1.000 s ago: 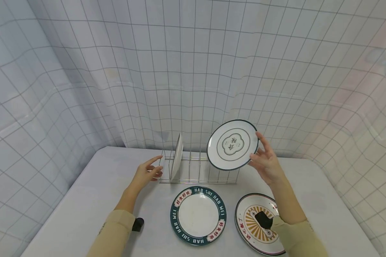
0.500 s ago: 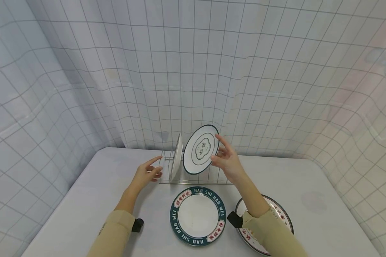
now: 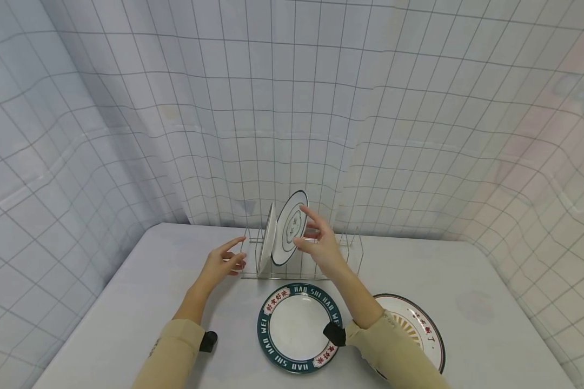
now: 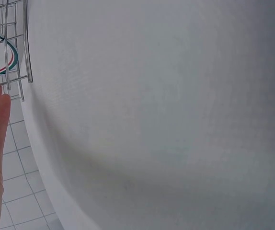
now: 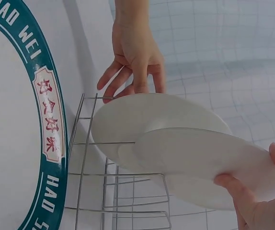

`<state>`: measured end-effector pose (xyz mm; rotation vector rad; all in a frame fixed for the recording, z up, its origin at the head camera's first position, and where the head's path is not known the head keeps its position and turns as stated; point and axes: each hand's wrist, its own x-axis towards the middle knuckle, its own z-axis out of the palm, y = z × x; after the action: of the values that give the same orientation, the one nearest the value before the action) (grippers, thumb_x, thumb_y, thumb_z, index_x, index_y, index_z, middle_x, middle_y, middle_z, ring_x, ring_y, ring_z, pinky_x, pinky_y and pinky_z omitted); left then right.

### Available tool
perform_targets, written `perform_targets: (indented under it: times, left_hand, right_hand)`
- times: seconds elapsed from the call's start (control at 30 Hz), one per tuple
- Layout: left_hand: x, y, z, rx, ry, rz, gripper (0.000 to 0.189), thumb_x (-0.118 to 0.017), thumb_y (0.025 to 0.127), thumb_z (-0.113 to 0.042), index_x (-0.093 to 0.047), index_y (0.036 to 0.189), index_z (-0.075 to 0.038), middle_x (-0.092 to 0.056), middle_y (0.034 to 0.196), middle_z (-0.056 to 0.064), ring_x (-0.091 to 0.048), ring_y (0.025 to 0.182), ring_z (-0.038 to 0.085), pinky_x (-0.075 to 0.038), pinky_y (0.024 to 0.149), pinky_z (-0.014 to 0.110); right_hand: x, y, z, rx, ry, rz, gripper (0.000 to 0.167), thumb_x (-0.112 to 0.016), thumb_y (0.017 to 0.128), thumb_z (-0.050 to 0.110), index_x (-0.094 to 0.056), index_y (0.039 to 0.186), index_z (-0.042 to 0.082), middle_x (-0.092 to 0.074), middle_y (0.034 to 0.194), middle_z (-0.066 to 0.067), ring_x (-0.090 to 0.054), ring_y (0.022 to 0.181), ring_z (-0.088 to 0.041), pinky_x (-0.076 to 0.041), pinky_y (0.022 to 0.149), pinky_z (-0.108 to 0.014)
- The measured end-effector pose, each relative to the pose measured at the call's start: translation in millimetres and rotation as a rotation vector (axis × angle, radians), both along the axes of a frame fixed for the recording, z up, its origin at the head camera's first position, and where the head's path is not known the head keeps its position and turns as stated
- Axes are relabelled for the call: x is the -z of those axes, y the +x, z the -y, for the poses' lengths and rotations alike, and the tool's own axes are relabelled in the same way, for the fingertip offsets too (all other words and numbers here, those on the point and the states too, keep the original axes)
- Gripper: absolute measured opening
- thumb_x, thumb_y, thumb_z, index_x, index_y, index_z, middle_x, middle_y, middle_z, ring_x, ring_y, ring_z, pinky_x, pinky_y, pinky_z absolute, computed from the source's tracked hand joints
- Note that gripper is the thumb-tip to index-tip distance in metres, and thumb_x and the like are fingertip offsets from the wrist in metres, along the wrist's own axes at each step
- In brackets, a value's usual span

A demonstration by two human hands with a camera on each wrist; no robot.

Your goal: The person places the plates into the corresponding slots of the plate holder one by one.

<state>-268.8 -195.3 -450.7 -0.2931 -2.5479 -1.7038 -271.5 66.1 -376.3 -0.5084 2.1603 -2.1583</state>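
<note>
My right hand (image 3: 325, 253) pinches the right edge of a white plate (image 3: 283, 237) with a dark rim and a small printed emblem. The plate is tilted nearly upright over the wire dish rack (image 3: 302, 278), its lower edge among the wires. Just left of it, another plate (image 3: 266, 246) stands on edge in the rack. In the right wrist view the held plate (image 5: 200, 153) overlaps the standing plate (image 5: 128, 115). My left hand (image 3: 222, 263) touches the rack's left end with relaxed fingers; in the left wrist view, straight fingers (image 4: 1, 115) meet a wire.
A green-rimmed plate (image 3: 299, 327) lies flat on the white table (image 3: 486, 313) in front of the rack. To its right lies a plate with an orange sunburst (image 3: 425, 329), partly hidden by my right sleeve (image 3: 389, 351). A gridded white curtain (image 3: 292, 108) hangs behind.
My right hand has carried the dark-rimmed plate leftward, turning it more edge-on beside the standing plate. My left hand has stayed at the rack's left end.
</note>
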Motion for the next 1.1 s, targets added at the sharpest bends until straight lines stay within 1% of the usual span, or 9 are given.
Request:
perform_targets:
  times: [0.1, 0.27, 0.33, 0.47, 0.6, 0.7, 0.83, 0.93, 1.1]
  left_hand:
    - [-0.5, 0.2, -1.0, 0.0, 0.014, 0.005, 0.049, -0.057, 0.09, -0.006, -0.041, 0.136, -0.002, -0.064, 0.084, 0.028, -0.064, 0.077, 0.041, -0.056, 0.062, 0.044]
    - [16.6, -10.4, 4.7, -0.004, -0.009, 0.004, 0.051, -0.059, 0.09, -0.014, -0.041, 0.137, -0.007, -0.066, 0.084, 0.022, -0.067, 0.076, 0.031, -0.057, 0.061, 0.036]
    - [19.5, -12.0, 5.5, -0.006, -0.009, -0.003, 0.051, -0.059, 0.089, -0.015, -0.042, 0.137, -0.009, -0.066, 0.083, 0.021, -0.067, 0.075, 0.03, -0.057, 0.06, 0.035]
    - [20.5, -12.6, 4.9, -0.007, -0.001, -0.015, 0.05, -0.06, 0.089, -0.015, -0.044, 0.136, -0.01, -0.066, 0.082, 0.022, -0.067, 0.073, 0.031, -0.057, 0.059, 0.035]
    - [19.9, -12.7, 4.5, -0.008, 0.0, -0.016, 0.05, -0.06, 0.089, -0.016, -0.043, 0.136, -0.01, -0.066, 0.082, 0.021, -0.067, 0.073, 0.03, -0.057, 0.059, 0.034]
    - [20.5, -13.2, 4.5, -0.014, 0.0, -0.01, 0.05, -0.06, 0.089, -0.016, -0.043, 0.136, -0.01, -0.066, 0.082, 0.021, -0.067, 0.073, 0.03, -0.057, 0.059, 0.034]
    - [21.8, -14.0, 4.8, -0.013, -0.007, 0.007, 0.05, -0.059, 0.09, -0.017, -0.043, 0.137, -0.011, -0.067, 0.083, 0.021, -0.067, 0.074, 0.03, -0.057, 0.06, 0.035]
    - [19.4, -12.8, 3.9, -0.009, 0.0, 0.013, 0.05, -0.059, 0.09, -0.015, -0.042, 0.137, -0.01, -0.066, 0.084, 0.022, -0.066, 0.075, 0.033, -0.057, 0.061, 0.037]
    - [0.8, -1.4, -1.9, -0.006, 0.012, 0.001, 0.049, -0.056, 0.091, -0.006, -0.04, 0.136, -0.002, -0.063, 0.084, 0.029, -0.064, 0.078, 0.042, -0.056, 0.062, 0.043]
  right_hand:
    - [-0.8, 0.5, 5, 0.012, 0.031, 0.001, 0.068, -0.065, 0.082, -0.001, -0.042, 0.136, 0.033, -0.034, 0.13, -0.016, -0.044, 0.108, -0.029, -0.054, 0.078, -0.034]
    - [-0.8, -0.7, 8, 0.023, 0.029, 0.015, 0.067, -0.066, 0.082, 0.001, -0.042, 0.136, 0.034, -0.034, 0.13, -0.016, -0.044, 0.108, -0.029, -0.054, 0.078, -0.034]
    - [0.3, -2.3, 10, 0.016, 0.022, 0.022, 0.067, -0.066, 0.081, 0.002, -0.042, 0.136, 0.034, -0.034, 0.132, -0.018, -0.043, 0.107, -0.028, -0.054, 0.078, -0.034]
    - [6.1, -6.0, 14, 0.003, 0.026, 0.049, 0.067, -0.066, 0.081, 0.001, -0.044, 0.135, 0.034, -0.033, 0.133, -0.019, -0.043, 0.105, -0.026, -0.054, 0.078, -0.033]
    - [14.5, -7.1, 20, 0.004, 0.049, 0.077, 0.068, -0.065, 0.081, -0.002, -0.044, 0.134, 0.034, -0.033, 0.132, -0.015, -0.042, 0.106, -0.026, -0.054, 0.078, -0.034]
    - [21.1, -8.4, 24, -0.003, 0.046, 0.071, 0.068, -0.064, 0.082, -0.002, -0.042, 0.137, 0.031, -0.031, 0.133, -0.017, -0.04, 0.109, -0.029, -0.053, 0.08, -0.036]
    - [28.7, -9.5, 27, -0.002, 0.064, 0.053, 0.066, -0.064, 0.083, -0.001, -0.041, 0.138, 0.027, -0.03, 0.134, -0.019, -0.039, 0.11, -0.031, -0.054, 0.078, -0.033]
    - [32.4, -8.9, 29, 0.004, 0.075, 0.045, 0.064, -0.064, 0.083, 0.001, -0.043, 0.137, 0.028, -0.031, 0.133, -0.017, -0.04, 0.11, -0.03, -0.054, 0.076, -0.031]
    - [34.9, -6.8, 28, -0.007, 0.065, 0.031, 0.063, -0.065, 0.083, 0.003, -0.044, 0.135, 0.031, -0.031, 0.134, -0.016, -0.041, 0.111, -0.031, -0.054, 0.078, -0.032]
